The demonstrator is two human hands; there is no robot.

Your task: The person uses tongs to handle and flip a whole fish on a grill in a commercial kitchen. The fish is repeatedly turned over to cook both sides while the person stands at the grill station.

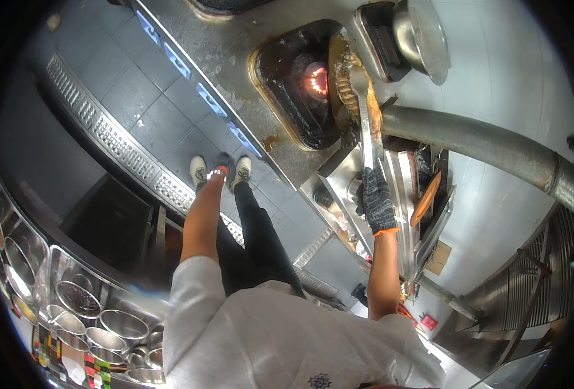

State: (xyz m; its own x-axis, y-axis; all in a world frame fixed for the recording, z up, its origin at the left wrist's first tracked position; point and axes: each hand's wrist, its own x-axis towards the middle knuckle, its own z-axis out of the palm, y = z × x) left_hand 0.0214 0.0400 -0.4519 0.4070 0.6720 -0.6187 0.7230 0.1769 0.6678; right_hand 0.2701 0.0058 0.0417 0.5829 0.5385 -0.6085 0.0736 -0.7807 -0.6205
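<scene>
My right hand (377, 202), in a dark knitted glove with an orange cuff, grips a long metal utensil (366, 126). The utensil's rounded head lies against browned, ridged food (347, 92), which looks like a whole fish. Beneath this food is a dark, oily surface (334, 73), seemingly a tilted pan; what supports it cannot be told. Just to its left a gas burner (317, 80) glows orange in the stove's black recess. My left hand (223, 163), also gloved, hangs low between my shoes, away from the stove; it is blurred and its fingers are hard to make out.
A thick metal pipe (466, 136) runs to the right of the food. At the upper right, a metal bowl (415, 41) rests by another burner recess (384, 41). Blue-backed control knobs (211, 99) line the stove front. Several metal containers (78, 297) stand at the lower left. A floor grate (121, 150) crosses the tiles.
</scene>
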